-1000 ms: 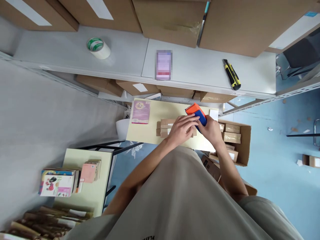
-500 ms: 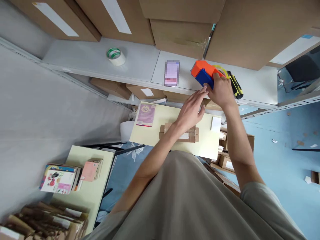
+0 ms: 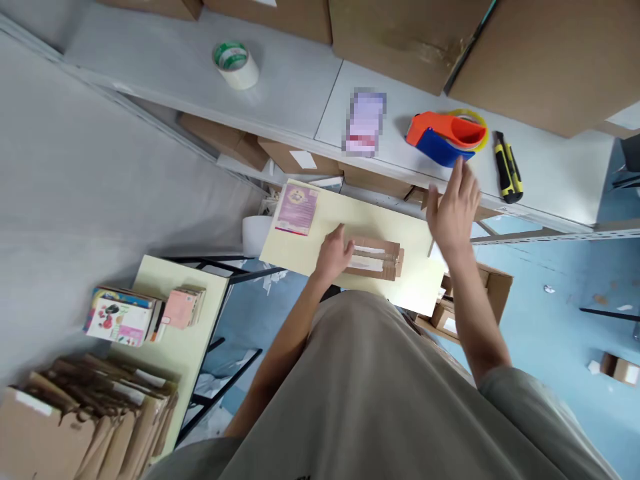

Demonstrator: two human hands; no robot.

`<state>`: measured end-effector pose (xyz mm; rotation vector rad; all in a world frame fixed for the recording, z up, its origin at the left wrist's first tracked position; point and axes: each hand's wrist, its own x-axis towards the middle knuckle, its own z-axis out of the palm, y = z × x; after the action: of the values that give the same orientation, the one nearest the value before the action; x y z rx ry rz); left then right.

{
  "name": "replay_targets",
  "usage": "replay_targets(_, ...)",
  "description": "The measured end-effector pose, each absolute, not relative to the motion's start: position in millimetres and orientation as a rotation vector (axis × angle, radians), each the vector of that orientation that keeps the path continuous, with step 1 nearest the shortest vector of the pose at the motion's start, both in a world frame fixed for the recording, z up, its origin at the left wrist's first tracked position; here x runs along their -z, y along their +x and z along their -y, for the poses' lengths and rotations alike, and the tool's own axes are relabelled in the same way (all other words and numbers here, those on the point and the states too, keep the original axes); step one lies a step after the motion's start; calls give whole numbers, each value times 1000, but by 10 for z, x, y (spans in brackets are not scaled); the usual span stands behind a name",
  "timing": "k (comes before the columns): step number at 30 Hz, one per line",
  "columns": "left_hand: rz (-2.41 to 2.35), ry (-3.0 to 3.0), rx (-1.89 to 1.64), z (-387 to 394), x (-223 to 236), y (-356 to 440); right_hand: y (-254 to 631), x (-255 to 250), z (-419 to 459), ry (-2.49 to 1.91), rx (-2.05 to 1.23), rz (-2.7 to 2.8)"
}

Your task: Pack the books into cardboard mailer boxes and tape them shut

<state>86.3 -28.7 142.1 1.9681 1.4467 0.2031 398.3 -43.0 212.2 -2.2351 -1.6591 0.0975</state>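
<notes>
An orange and blue tape dispenser point(image 3: 443, 137) with a yellow roll rests on the grey shelf point(image 3: 290, 87). My right hand point(image 3: 455, 207) is just in front of it, fingers stretched out, holding nothing. Below, my left hand point(image 3: 334, 255) is at the left end of a small cardboard box point(image 3: 375, 259) on the cream table point(image 3: 420, 267). Its fingers look extended; whether they touch the box I cannot tell. White strips run along the box's top. To the right of the dispenser lies a black and yellow box cutter point(image 3: 509, 168).
A roll of clear tape point(image 3: 236, 65) and a blurred-out flat rectangle point(image 3: 366, 122) lie on the shelf, before large cartons point(image 3: 395, 40). A purple book point(image 3: 297, 209) is on the table. Books point(image 3: 120, 317) and flattened cardboard point(image 3: 95, 413) occupy the left side table.
My right hand has let go of the tape dispenser, now on the shelf, and drawn back. My left hand has moved down and left to the cardboard box. The view has shifted.
</notes>
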Motion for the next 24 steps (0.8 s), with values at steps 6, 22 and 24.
replay_targets(6,-1675,1659,247,619,-1058,518,2989,-1121,1718,-2413,-1000,1327)
replay_targets(22,-1536,1478,-2,451,-683,336,3117,-574,1916,-1950,-1110,611)
replay_targets(24,-1490,1432,-122,441,-674,250,3128,-622,1923,-1916,-1080,554)
